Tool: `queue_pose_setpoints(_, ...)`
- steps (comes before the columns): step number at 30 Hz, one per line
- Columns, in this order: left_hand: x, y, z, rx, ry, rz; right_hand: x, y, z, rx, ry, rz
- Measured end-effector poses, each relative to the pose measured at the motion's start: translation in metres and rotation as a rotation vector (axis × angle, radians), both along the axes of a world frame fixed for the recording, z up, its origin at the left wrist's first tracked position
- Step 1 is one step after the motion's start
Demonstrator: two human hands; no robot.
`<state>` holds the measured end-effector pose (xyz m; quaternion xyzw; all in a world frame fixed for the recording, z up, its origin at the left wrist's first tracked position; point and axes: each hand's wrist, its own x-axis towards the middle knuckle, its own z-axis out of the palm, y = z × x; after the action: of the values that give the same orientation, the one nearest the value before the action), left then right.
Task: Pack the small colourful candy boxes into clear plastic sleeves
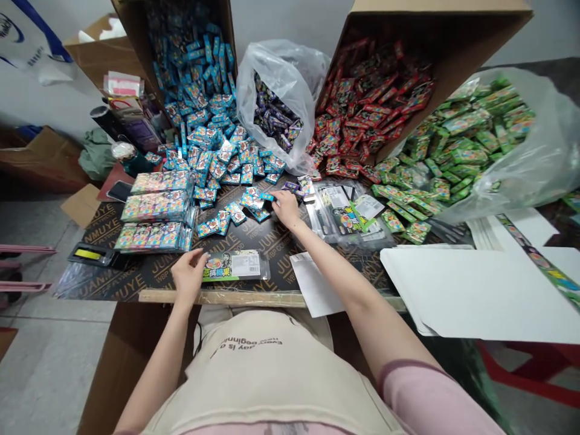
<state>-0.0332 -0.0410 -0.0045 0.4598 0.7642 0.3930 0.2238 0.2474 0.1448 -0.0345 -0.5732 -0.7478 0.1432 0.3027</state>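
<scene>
My left hand point(188, 277) is at the left end of a flat printed plastic pouch point(235, 266), its fingers closed on that edge. The pouch is clear, with a black, green and white print, and lies near the table's front edge. Farther forward, my right hand point(286, 208) pinches a small blue candy box point(267, 196) beside a few loose blue boxes point(234, 212). Just right of those fingertips lie a purple box point(291, 186) and a pale one. A big heap of blue boxes point(220, 160) spreads behind.
Stacked filled packs point(156, 205) stand at left. Behind are a carton of red boxes point(362, 115), a plastic bag of purple boxes point(276, 115) and a bag of green boxes point(475, 139). More pouches point(348, 211) and white sheets point(475, 290) lie at right.
</scene>
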Motion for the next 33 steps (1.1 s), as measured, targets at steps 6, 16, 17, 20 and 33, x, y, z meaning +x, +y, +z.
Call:
queue_pose_setpoints(6,0.064,0.042,0.027,-0.167,-0.967,-0.205,-0.008,-0.074,0.024,0.252,0.137,0.320)
queue_pose_setpoints(16,0.103,0.049,0.032,-0.128,-1.030,-0.426,0.010,-0.152,0.062,-0.106,0.627,0.074)
queue_pose_setpoints(17,0.105,0.047,0.032,-0.145,-1.024,-0.473,0.010,-0.150,0.062,-0.185,0.704,0.056)
queue_pose_setpoints(20,0.107,0.042,0.030,-0.164,-0.972,-0.533,0.010,-0.146,0.058,-0.320,0.840,0.062)
queue_pose_setpoints(33,0.093,0.048,0.044,-0.194,-0.964,-0.483,0.022,-0.165,0.065,-0.077,0.392,0.360)
